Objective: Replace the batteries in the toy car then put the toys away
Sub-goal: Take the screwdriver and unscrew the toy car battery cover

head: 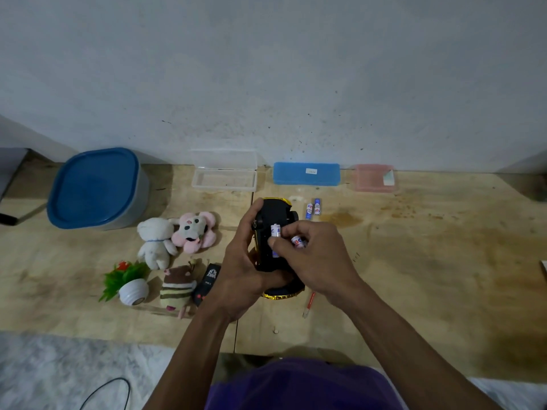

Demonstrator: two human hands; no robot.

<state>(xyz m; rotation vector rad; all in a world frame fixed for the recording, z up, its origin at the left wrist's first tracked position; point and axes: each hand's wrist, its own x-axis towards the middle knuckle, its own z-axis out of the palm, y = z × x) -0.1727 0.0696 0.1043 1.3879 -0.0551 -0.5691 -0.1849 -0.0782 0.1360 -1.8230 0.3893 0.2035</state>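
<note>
Left hand [241, 261] grips upturned toy car [273, 220]; right hand [313, 255] grip pinches batteries [276, 232] against underside.

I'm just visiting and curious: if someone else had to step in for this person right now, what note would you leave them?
Left hand grips the toy car, turned underside up above the table.
Right hand pinches one battery at the car's underside and holds a second battery in its fingers.
Two more batteries lie on the table beyond the car; a red screwdriver lies near it.
Done: car opened, swap under way.
Left: seat the batteries, close the car, then put away the plush toys and remote. The blue-lidded bin and clear box stand at the wall.
</note>
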